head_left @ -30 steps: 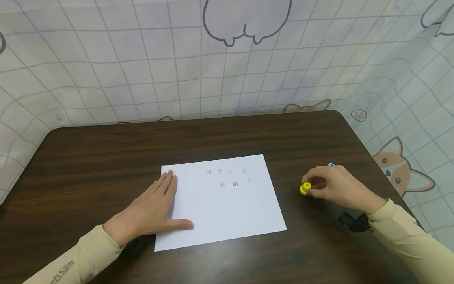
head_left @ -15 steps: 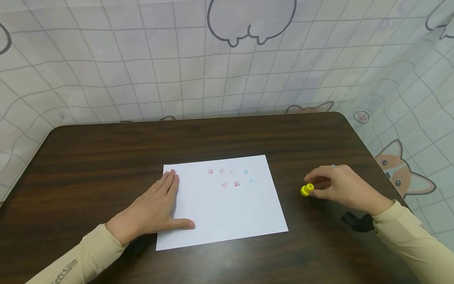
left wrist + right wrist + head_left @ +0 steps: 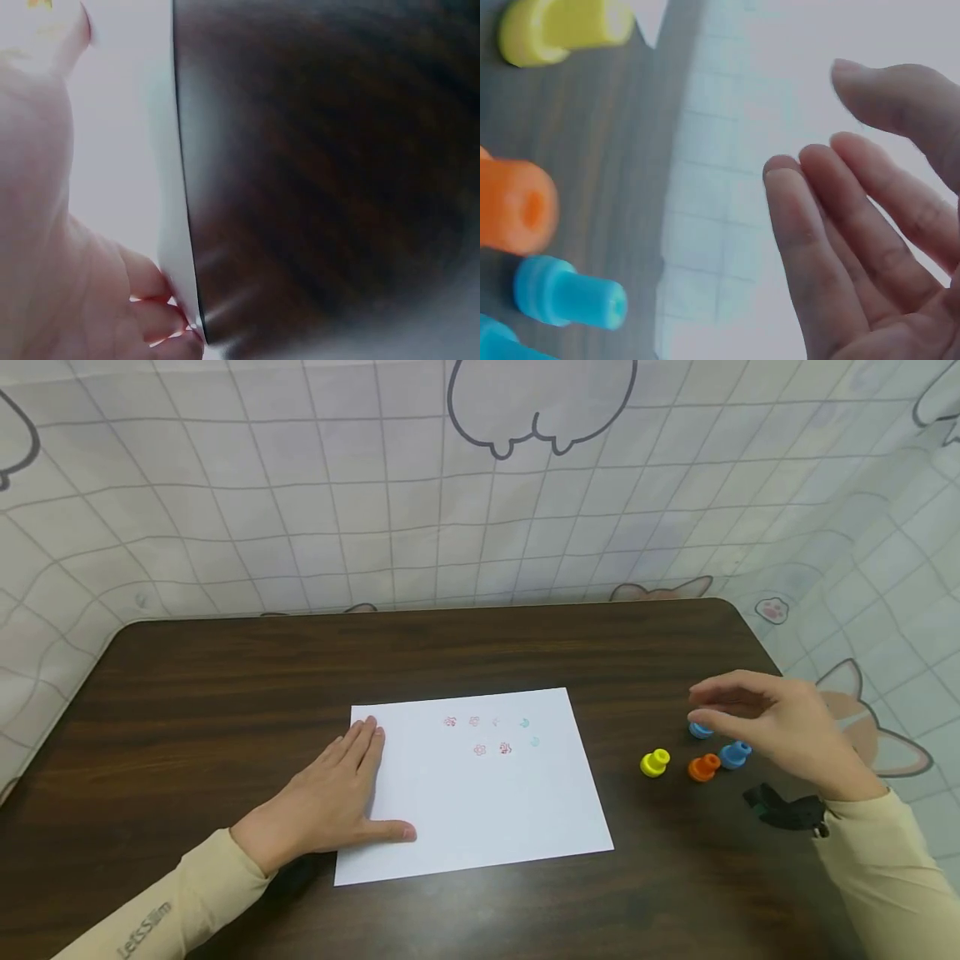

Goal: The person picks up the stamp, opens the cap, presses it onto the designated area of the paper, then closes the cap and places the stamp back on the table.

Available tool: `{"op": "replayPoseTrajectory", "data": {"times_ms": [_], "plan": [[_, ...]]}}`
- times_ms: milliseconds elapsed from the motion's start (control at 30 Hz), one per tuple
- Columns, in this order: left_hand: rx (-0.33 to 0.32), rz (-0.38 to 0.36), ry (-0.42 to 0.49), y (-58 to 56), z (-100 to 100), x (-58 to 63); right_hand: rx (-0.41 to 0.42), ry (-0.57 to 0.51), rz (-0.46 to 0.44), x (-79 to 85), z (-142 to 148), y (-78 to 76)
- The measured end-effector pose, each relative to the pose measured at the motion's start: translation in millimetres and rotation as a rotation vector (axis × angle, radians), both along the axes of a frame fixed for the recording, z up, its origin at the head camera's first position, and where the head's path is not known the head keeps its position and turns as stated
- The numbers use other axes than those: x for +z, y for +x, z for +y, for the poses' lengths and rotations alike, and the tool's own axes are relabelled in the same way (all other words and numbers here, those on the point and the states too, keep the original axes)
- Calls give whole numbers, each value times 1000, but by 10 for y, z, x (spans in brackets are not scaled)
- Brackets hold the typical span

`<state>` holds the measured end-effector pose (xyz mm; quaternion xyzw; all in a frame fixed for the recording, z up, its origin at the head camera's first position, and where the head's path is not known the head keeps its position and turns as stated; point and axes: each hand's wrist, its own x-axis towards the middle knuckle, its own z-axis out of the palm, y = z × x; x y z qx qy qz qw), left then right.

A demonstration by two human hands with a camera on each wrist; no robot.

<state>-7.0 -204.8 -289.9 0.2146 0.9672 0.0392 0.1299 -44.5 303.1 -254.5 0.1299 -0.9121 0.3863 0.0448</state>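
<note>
My left hand (image 3: 330, 797) lies flat on the left edge of a white sheet of paper (image 3: 487, 810), thumb spread out. Small red and teal stamped marks (image 3: 491, 735) show on the sheet's upper right. To the right of the paper stand a yellow stamp (image 3: 655, 763), an orange stamp (image 3: 703, 767) and two blue stamps (image 3: 735, 754), one partly behind my fingers. My right hand (image 3: 776, 722) is raised over the blue stamps. In the right wrist view its fingers (image 3: 810, 247) are loosely extended and hold nothing, with the thumb apart from them.
The dark wood table (image 3: 225, 693) has rounded far corners. Behind it and to its right hangs a white gridded cloth (image 3: 375, 510) with cartoon animals. A black strap piece (image 3: 783, 808) sits at my right wrist.
My right hand has let go of the yellow stamp and moved up and to the right. The orange and blue stamps now show. My left hand has stayed on the paper.
</note>
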Motion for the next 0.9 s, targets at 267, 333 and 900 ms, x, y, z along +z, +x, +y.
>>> {"op": "replayPoseTrajectory", "data": {"times_ms": [267, 333, 900], "plan": [[5, -9, -8, -10, 9, -5, -173, -184, 6, 30, 158, -98], [7, -15, -8, -10, 14, -5, -191, -187, -4, 9, 195, -113], [12, -14, -17, -19, 13, -42, -51, -96, -229, -275, 427, -262]]}}
